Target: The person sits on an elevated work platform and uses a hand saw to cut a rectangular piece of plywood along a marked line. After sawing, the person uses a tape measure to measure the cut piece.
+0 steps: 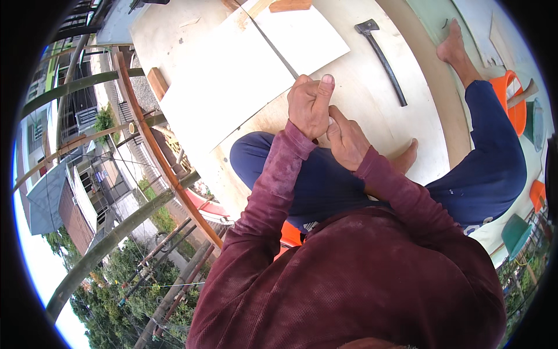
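Left hand (311, 107) closed, thumb up, at near end of dark blade-like strip (276, 49). Right hand (347, 141) curled close behind — grip contents hidden, can't tell; probably paired for steadiness. Strip runs between white sheets (221, 87). Wood block (290, 5) on right-hand sheet — maybe as weight. Black hatchet-like tool (383, 64) aside, seemingly kept reachable.

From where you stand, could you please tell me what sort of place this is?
Probably an outdoor building site, perhaps on a raised platform: poles cross like scaffolding at the left, white sheeting lies in front, and a black tool rests to its right.
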Demonstrator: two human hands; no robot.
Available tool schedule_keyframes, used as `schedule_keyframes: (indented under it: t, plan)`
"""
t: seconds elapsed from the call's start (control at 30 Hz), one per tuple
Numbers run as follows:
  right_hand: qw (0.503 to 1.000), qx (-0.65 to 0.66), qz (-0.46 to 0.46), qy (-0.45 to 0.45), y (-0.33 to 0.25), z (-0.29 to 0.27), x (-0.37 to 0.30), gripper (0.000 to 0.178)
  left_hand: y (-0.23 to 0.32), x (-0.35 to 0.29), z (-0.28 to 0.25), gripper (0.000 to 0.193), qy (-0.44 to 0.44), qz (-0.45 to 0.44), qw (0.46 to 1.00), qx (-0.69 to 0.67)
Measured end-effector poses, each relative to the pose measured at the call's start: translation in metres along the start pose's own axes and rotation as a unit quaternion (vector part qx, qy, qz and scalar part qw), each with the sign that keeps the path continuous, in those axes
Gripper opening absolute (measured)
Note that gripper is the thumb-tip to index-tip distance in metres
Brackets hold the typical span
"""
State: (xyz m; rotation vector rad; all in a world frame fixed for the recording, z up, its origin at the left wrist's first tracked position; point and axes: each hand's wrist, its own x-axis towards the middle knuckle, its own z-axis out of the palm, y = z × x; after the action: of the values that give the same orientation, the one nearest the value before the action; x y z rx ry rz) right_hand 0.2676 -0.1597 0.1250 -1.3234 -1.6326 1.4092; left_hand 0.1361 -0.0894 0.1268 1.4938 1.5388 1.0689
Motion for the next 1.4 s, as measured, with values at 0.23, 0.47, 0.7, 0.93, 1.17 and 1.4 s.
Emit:
schedule_keyframes:
  t: [0.23,0.47,0.7,0.93,1.17,1.4]
  plan:
    - [0.997,-0.039,-0.037,0.063,0.033,0.032,0.127,0.039,-0.056,0.101,-0.017,0.071,0.005,-0.065,0.998,0.021]
    - [0.999,-0.018,0.025,-0.02,0.008,0.0,0.034,0.035,-0.008,0.012,0.006,0.067,0.015,0.014,1.0,0.012]
    - [0.998,-0.041,-0.018,0.039,0.029,0.023,0.117,0.036,-0.058,0.086,-0.01,0.071,0.009,-0.076,0.997,0.004]
    - [0.999,-0.021,0.028,-0.035,-0.001,-0.008,0.035,0.037,-0.008,0.012,0.008,0.069,0.054,-0.004,0.998,-0.026]
    - [0.998,-0.053,0.023,0.005,0.012,0.01,0.105,0.04,-0.043,0.074,-0.011,0.072,-0.011,-0.088,0.987,-0.131]
    - [0.998,-0.036,0.04,-0.013,0.001,0.0,0.074,0.037,-0.038,0.044,0.001,0.072,0.024,-0.036,0.99,-0.133]
